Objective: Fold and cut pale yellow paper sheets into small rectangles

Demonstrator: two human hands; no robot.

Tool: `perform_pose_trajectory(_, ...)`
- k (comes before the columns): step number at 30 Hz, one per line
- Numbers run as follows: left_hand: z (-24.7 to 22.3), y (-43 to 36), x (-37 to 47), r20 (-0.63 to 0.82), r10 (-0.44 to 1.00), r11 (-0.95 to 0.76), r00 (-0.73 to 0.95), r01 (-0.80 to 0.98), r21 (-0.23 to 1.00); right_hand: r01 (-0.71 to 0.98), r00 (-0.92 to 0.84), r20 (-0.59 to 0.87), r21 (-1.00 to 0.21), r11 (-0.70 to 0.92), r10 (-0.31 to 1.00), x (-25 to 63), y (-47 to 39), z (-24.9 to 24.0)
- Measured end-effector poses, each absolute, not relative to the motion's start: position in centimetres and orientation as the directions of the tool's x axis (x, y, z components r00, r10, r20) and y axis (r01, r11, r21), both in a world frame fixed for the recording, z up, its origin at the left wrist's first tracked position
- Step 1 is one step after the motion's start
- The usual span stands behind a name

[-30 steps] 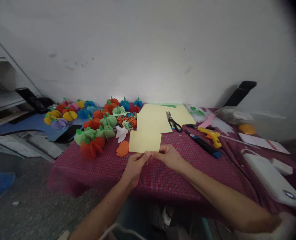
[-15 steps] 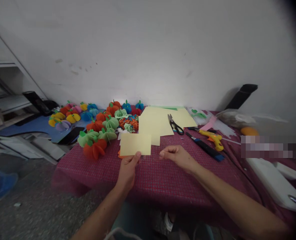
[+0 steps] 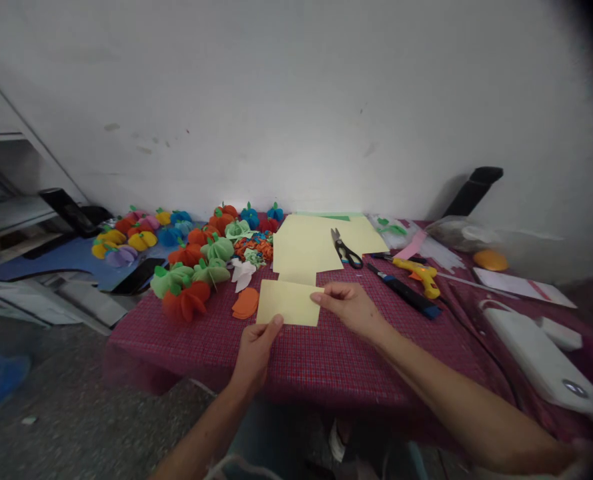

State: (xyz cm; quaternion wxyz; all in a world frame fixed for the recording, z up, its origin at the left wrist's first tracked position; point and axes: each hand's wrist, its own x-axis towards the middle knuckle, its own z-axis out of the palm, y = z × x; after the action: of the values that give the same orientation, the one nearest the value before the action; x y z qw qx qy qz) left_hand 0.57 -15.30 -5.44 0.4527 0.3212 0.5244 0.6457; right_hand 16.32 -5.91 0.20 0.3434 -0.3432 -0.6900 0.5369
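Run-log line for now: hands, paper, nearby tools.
left hand: holds small yellow paper, lower edge; right hand: pinches its right side; scissors: blades over yellow sheets; glue gun: right of scissors

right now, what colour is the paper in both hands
The paper is pale yellow, clearest in the head view.

A maroon checked cloth point(image 3: 176, 350) covers the worktop point(image 3: 336, 363). Orange, green and blue paper pumpkins point(image 3: 219, 249) crowd its left side, near a heap of mixed paper scraps point(image 3: 260, 247), white paper pieces point(image 3: 243, 272) and 1 small stack of orange cutouts point(image 3: 246, 303). Large pale yellow sheets point(image 3: 303, 243) overlap at the back. Rightward lie 1 yellow glue gun point(image 3: 421, 275), 1 black-and-blue tool point(image 3: 405, 291) and 1 flat white device point(image 3: 541, 357).
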Motion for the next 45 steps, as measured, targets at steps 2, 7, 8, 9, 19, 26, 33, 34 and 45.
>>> perform_pose_trajectory(2, -5.6, -15.6, -0.2, -0.050, 0.922, -0.045, -0.385, -0.235, 0.971, 0.121, -0.529, 0.118, -0.970, 0.213, 0.840, 16.8, -5.8, 0.2)
perform_pose_trajectory(7, -4.7, -16.3, -1.8, 0.004, 0.935, -0.074, -0.356, -0.185, 0.980, 0.222, -0.534, 0.155, -0.923, 0.315, 0.831, 17.6, -5.8, 0.1)
perform_pose_trajectory(8, -4.3, -16.2, -2.0, 0.021, 0.944, -0.088, -0.329, -0.192, 0.978, 0.244, -0.548, 0.152, -0.911, 0.331, 0.823, 17.7, -5.9, 0.1)
perform_pose_trajectory(9, -3.9, -16.1, -2.1, 0.042, 0.954, -0.105, -0.298, -0.198, 0.975, 0.265, -0.561, 0.149, -0.900, 0.347, 0.814, 17.7, -6.0, 0.1)
perform_pose_trajectory(19, -2.0, -15.0, -1.4, 0.026, 0.958, -0.011, -0.286, 0.053, 0.999, 0.259, -0.592, 0.159, -0.891, 0.373, 0.790, 18.2, -7.5, 0.7)
perform_pose_trajectory(26, -1.9, -15.0, -0.9, 0.035, 0.956, -0.022, -0.292, 0.046, 0.999, 0.275, -0.539, 0.193, -0.880, 0.387, 0.820, 18.7, -7.5, 0.8)
perform_pose_trajectory(33, -2.0, -14.7, -0.7, 0.002, 0.963, 0.022, -0.271, 0.085, 0.996, 0.268, -0.524, 0.165, -0.899, 0.346, 0.836, 18.8, -7.2, 0.7)
perform_pose_trajectory(34, -2.0, -14.7, -0.6, -0.007, 0.963, 0.031, -0.268, 0.084, 0.996, 0.260, -0.524, 0.157, -0.907, 0.332, 0.837, 18.9, -7.2, 0.6)
perform_pose_trajectory(45, -1.7, -14.8, 0.1, -0.063, 0.957, 0.044, -0.282, -0.073, 0.996, 0.237, -0.542, 0.064, -0.945, 0.225, 0.838, 19.7, -6.0, -0.3)
